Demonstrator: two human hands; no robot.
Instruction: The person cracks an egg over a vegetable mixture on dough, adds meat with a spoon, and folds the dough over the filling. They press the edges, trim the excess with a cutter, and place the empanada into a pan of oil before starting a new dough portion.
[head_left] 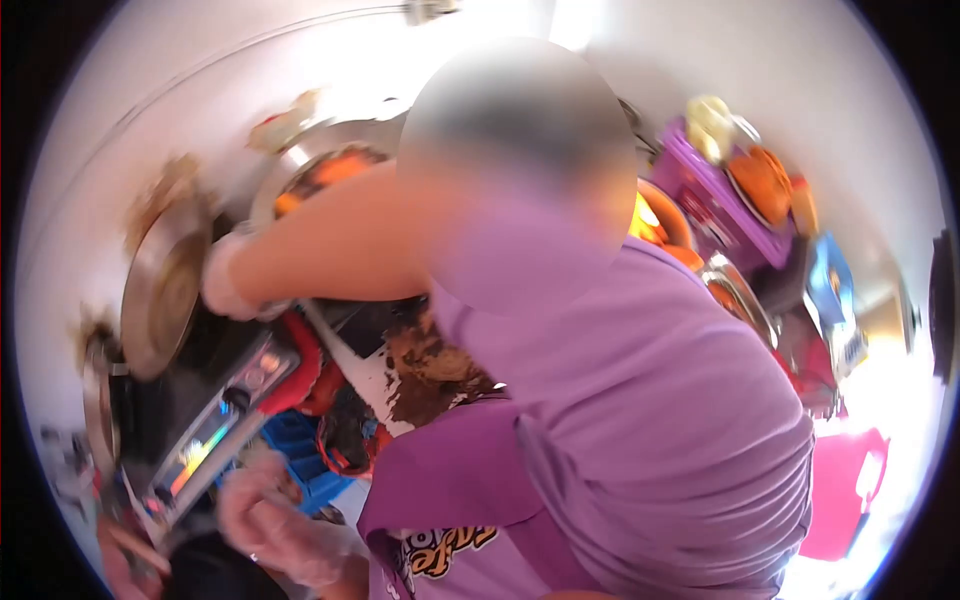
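Observation:
At the lower left, my right hand [265,520] wears a clear glove, and its fingers curl inward. Blur hides what they hold, if anything. Just below it is a dark, rounded thing [220,570]. Near the bottom left corner, a blurred pinkish shape, perhaps my left hand [118,570], lies against a light wooden handle [140,548]; its fingers cannot be made out. A stove front panel [215,430] with a knob slants above my right hand. Beyond it a metal pan [165,290] appears tilted.
A co-worker in a purple shirt [650,370] leans across the middle, a gloved hand [230,275] reaching toward the pans. Blue crate [305,460] and dark-stained surface [430,365] lie below. A purple basket [715,190] and a pink board [840,490] are at right.

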